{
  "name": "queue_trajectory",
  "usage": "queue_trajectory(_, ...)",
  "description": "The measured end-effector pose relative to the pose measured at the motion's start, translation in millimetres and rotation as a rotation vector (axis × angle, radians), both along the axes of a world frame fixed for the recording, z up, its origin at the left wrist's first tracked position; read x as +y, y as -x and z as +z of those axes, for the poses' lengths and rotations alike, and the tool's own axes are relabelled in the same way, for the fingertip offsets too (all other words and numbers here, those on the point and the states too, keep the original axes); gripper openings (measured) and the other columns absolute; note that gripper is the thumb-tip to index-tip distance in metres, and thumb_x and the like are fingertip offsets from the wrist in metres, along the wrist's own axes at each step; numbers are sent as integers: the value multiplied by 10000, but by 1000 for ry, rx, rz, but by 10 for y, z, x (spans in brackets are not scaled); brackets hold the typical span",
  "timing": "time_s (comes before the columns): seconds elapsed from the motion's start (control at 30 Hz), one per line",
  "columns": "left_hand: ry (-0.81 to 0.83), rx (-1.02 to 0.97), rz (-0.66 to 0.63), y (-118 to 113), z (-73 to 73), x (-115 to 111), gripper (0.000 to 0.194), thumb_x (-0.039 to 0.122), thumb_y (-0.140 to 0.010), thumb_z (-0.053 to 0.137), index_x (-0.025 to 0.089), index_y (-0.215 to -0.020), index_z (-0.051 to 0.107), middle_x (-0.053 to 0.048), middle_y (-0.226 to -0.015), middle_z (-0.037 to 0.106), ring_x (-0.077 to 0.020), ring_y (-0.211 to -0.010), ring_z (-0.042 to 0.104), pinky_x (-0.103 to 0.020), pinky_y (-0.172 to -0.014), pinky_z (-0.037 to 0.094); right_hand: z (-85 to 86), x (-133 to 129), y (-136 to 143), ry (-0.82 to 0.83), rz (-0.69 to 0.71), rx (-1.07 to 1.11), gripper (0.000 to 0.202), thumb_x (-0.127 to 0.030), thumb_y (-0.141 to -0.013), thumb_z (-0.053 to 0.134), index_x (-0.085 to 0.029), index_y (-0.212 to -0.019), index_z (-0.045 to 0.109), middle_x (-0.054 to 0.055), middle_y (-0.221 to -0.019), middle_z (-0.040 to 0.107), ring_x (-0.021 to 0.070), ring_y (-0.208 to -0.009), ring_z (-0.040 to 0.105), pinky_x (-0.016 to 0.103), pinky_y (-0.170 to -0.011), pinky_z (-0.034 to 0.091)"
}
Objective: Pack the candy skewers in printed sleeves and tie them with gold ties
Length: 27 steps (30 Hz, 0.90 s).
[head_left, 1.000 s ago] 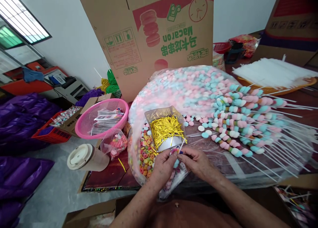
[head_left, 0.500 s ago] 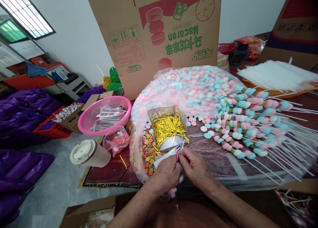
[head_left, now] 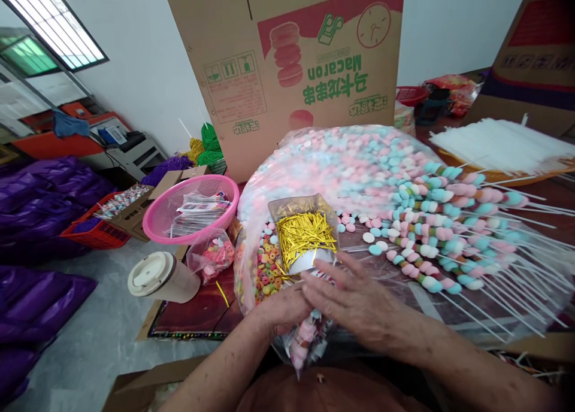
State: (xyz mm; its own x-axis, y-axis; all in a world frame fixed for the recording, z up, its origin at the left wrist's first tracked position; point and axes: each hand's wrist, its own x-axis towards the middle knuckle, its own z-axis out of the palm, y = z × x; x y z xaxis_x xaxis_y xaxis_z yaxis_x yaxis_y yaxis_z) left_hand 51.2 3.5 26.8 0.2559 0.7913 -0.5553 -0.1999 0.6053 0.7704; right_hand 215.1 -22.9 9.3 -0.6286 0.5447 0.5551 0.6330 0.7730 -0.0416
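Observation:
My left hand (head_left: 290,307) is closed around a plastic-wrapped candy skewer (head_left: 303,343), whose pink candies show below my fingers. My right hand (head_left: 354,301) lies over the wrapper's upper part with its fingers stretched out and spread, touching or nearly touching my left. Just beyond them is a clear bag of gold twist ties (head_left: 308,235). Ring-shaped candies (head_left: 268,271) lie in clear plastic to its left. Unwrapped skewers of pink, blue and white candies (head_left: 442,220) are piled on the right, beside a large plastic bag of round candies (head_left: 332,160).
A pink basket (head_left: 155,226) of wrappers and a lidded cup (head_left: 166,280) stand left, with a small candy bag (head_left: 213,255). Behind rises a cardboard box (head_left: 233,47). White sticks (head_left: 505,139) lie in an orange tray (head_left: 503,176) at right.
My right hand has opened from a pinch and spread over the wrapper. My left hand has shifted slightly left, and more of the wrapped skewer shows below. The camera view has shifted slightly.

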Motion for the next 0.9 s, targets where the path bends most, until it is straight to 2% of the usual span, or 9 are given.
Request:
queue_trajectory(0.03,1,-14,-57,20,6,2,264,-85,-462,631,177,-466,602,-21,-532,607,-186,-576,555,-261,-546,437,-15,-24,2,21,77,-90,338,-101,-866,338,-145,-1150,516,111,-1129,596,253,-1148,425,524,-1018,214)
queue_trajectory(0.2,-43,81,-853,131,-26,22,196,253,-722,579,192,-538,600,-11,-506,543,-144,-423,490,-275,-499,426,-216,-170,44,69,68,-229,253,-79,-846,375,-148,-934,601,74,-781,641,221,-828,529,519,-995,249)
queue_trajectory(0.27,-228,224,-951,153,-61,33,189,288,-746,550,208,-581,595,-11,-527,541,-152,-440,494,-291,-528,437,-294,-206,72,130,26,-226,239,-56,-812,386,-162,-805,601,73,-705,626,213,-745,528,512,-942,307)
queue_trajectory(0.37,-622,476,-889,168,-123,29,83,185,-657,634,213,-598,582,-21,-568,543,-187,-535,515,-357,-669,443,-332,-225,129,467,-78,-63,185,-117,-795,400,-159,-733,569,106,-717,630,213,-700,538,439,-780,422)
queue_trajectory(0.5,-1204,739,-777,253,-216,-76,127,117,-712,561,196,-782,632,-90,-688,599,-244,-685,545,-434,-806,385,-254,-253,235,1329,-119,517,318,-348,-877,276,-206,-634,424,-5,-517,505,127,-476,460,254,-492,425)
queue_trajectory(0.6,-1324,787,-754,396,-294,-206,246,172,-821,450,204,-983,633,-142,-825,640,-253,-762,555,-428,-816,377,-181,-230,295,1795,-47,783,255,-344,-822,318,-219,-606,371,-99,-377,281,94,-333,345,240,-437,433)
queue_trajectory(0.67,-1263,779,-679,490,-340,-269,229,204,-821,472,214,-959,654,-138,-823,648,-238,-740,555,-389,-774,392,-143,-107,282,1734,-26,584,247,-263,-793,335,-206,-569,421,-89,-351,308,102,-322,389,237,-436,441)
queue_trajectory(0.73,-1096,755,-482,553,-368,-282,164,222,-795,525,211,-842,682,-111,-755,644,-215,-702,554,-342,-731,402,-125,127,231,1412,-145,311,322,-219,-823,322,-186,-555,498,-32,-418,476,119,-417,503,223,-471,436)
queue_trajectory(0.9,-386,395,151,554,-360,-138,131,310,-667,658,183,-689,636,-15,-609,598,-154,-550,546,-236,-503,395,-244,822,192,808,-564,76,251,-85,-820,396,-128,-716,620,128,-854,647,222,-900,549,293,-717,393)
